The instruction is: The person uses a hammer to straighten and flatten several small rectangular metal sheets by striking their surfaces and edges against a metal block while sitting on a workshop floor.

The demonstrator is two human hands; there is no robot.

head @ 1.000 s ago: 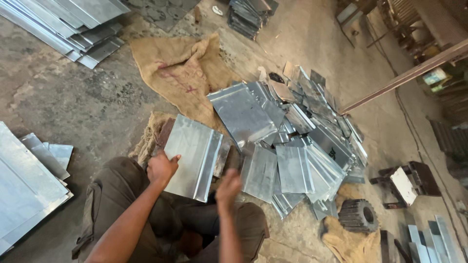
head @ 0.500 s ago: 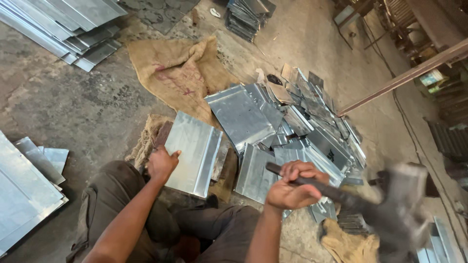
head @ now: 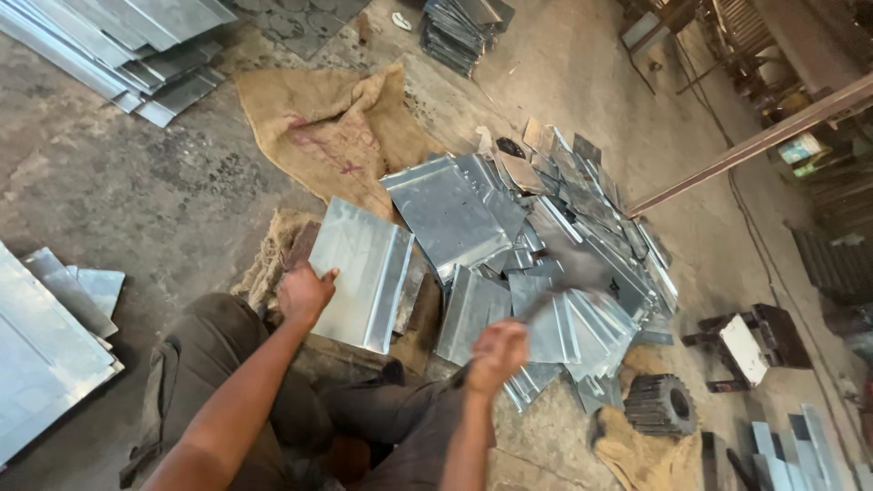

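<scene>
You are in a metal workshop. Cut galvanised sheets point(head: 509, 273) lie heaped on the stained concrete floor point(head: 118, 209). Burlap sacking point(head: 336, 136) lies beside them.

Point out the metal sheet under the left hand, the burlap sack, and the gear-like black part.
metal sheet point(head: 364, 273), head view, middle of its flat face
burlap sack point(head: 327, 136), head view, centre of the cloth
gear-like black part point(head: 662, 405), head view, toothed side

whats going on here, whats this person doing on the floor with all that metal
A person sits on the concrete floor. Their left hand steadies a flat grey sheet-metal panel on a block. Their right hand grips a blurred, dark-headed hammer, raised over a heap of similar bent metal pieces. Brown burlap sacking lies behind.
</scene>
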